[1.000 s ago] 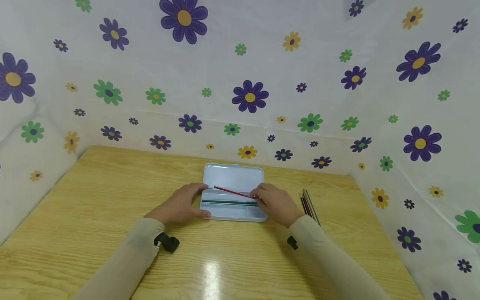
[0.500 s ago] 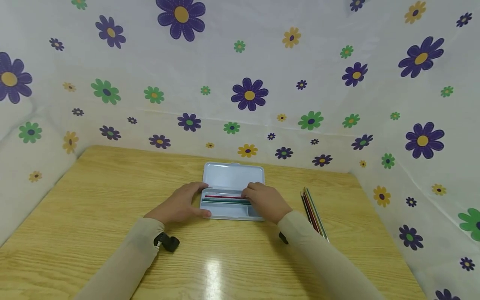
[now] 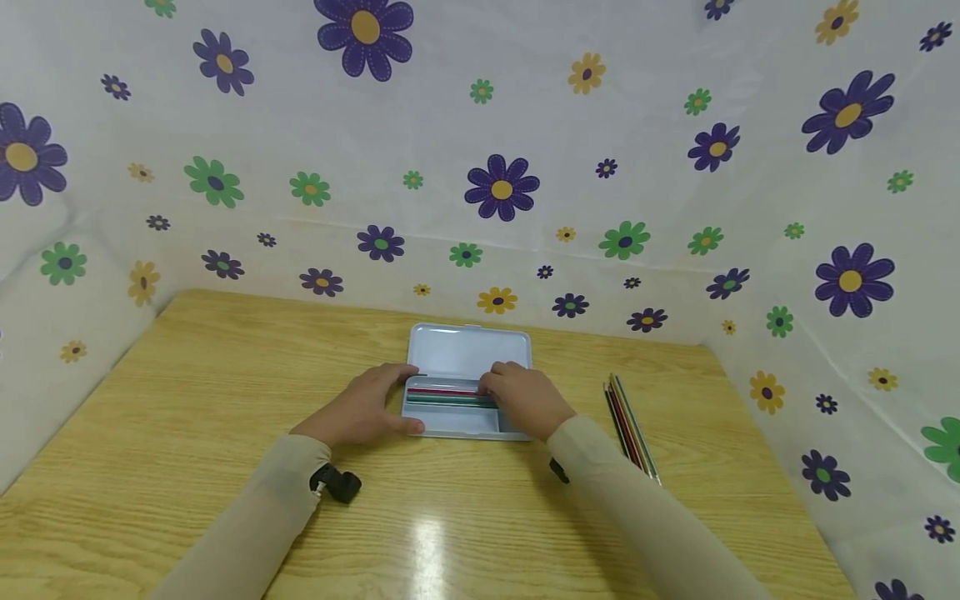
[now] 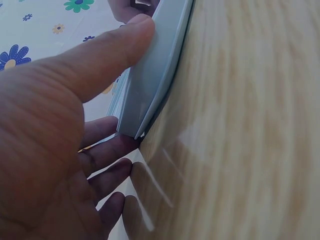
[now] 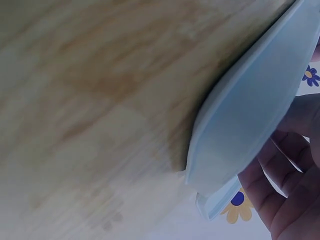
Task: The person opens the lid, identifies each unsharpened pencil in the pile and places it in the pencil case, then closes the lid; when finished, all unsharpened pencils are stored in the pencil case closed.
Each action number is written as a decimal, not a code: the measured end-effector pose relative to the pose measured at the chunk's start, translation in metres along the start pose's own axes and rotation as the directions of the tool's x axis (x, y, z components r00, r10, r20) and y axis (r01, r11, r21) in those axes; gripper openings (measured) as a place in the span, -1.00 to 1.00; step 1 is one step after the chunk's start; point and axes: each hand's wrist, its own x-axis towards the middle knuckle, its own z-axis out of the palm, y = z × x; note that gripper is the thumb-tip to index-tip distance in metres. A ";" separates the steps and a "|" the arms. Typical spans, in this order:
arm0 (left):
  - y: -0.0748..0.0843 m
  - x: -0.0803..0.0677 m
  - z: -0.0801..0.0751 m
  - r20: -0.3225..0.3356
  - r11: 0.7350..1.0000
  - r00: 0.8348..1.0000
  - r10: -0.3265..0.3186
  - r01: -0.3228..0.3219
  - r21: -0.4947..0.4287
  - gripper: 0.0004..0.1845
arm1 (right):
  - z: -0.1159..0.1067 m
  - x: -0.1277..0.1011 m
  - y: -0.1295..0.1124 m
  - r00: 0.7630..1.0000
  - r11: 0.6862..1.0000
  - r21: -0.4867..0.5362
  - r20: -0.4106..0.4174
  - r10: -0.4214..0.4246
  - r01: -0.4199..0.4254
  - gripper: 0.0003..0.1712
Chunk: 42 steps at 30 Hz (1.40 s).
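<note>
Two bare hands, the left hand (image 3: 360, 411) and right hand (image 3: 527, 401), emerge from long beige close-fitting sleeves (image 3: 247, 525), each wrist carrying a small black strapped-on camera (image 3: 337, 482).

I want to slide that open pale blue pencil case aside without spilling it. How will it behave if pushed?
The pencil case looks thin-walled and shallow, so probably light and quick to skid on the glossy table. The left hand bracing its end suggests it shifts easily. Its raised lid may flap, and the pencils inside could roll.
</note>
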 end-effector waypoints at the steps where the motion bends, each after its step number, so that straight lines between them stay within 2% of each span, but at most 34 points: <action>1: 0.000 0.000 0.000 0.002 1.000 1.000 -0.005 0.005 -0.001 0.05 | 0.000 0.000 0.000 1.000 1.000 0.004 0.002 0.006 -0.006 -0.80; 15: -0.001 0.001 0.002 -0.005 1.000 1.000 0.015 -0.015 0.006 0.06 | 0.002 0.002 0.000 0.999 0.999 0.015 0.036 0.027 -0.028 -0.77; 28: -0.004 0.001 0.002 -0.011 1.000 1.000 0.007 -0.007 0.005 0.06 | -0.001 -0.008 0.002 1.000 1.000 0.022 0.002 0.013 -0.013 -0.78; 31: -0.005 0.001 0.003 -0.011 1.000 1.000 0.008 -0.007 0.012 0.07 | -0.003 -0.020 0.004 1.000 1.000 -0.003 0.007 0.013 -0.013 -0.78; 35: -0.005 0.001 0.004 -0.013 1.000 1.000 0.013 -0.013 0.015 0.06 | -0.009 -0.047 0.011 1.000 1.000 -0.012 -0.006 0.007 -0.007 -0.78; 39: -0.003 0.001 0.003 -0.014 1.000 1.000 0.018 -0.017 0.014 0.05 | -0.018 -0.079 0.029 0.998 0.999 0.041 -0.066 0.018 -0.015 -0.77; 42: -0.002 0.002 0.002 -0.010 1.000 1.000 0.015 -0.015 0.011 0.06 | -0.022 -0.103 0.052 0.991 0.993 0.096 -0.113 0.079 -0.068 -0.69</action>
